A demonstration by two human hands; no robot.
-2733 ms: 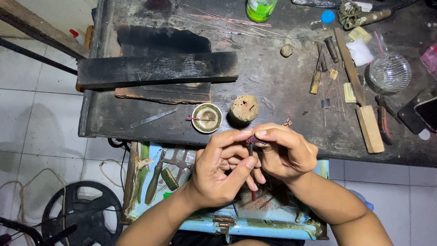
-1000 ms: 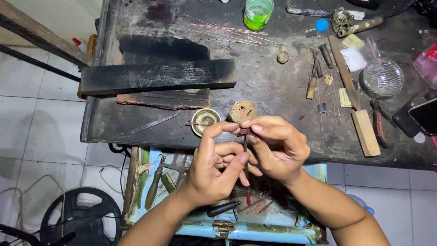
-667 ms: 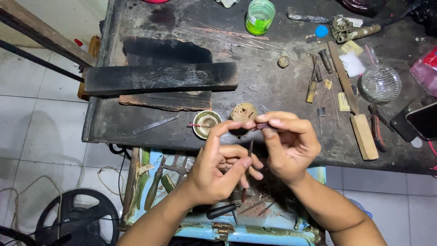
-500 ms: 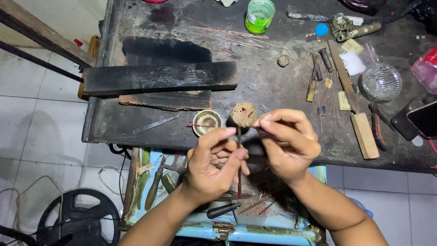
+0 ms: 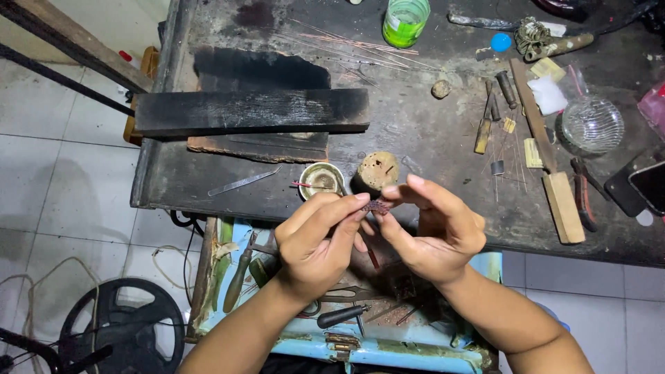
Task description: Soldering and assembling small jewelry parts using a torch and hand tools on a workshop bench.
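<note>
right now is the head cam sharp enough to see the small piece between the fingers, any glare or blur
Head view: both hands are sharp; the small dark piece, pinched between left hand and right hand, is too small for detail. Mild glare on the glass bowl; the workbench is evenly lit, with soft shadows.

Dark phone screen [image 5: 650,185], bench's right edge

Dark grey, stained black table [image 5: 443,131]. Burnt black wood block [image 5: 253,111] near the table's left edge. Green bottle [image 5: 405,21] at the far edge, small blue cap [image 5: 500,42] beside it. Clear ribbed glass bowl [image 5: 591,125] near the right edge. White cloth [image 5: 546,94]. Pale tan wood stick [image 5: 547,156]. Brassy round dish [image 5: 322,180] at the near edge. Tiny dark reddish piece [image 5: 377,206]. Light blue tray [image 5: 388,346] below. Grey-white tiled floor [image 5: 62,180].
</note>
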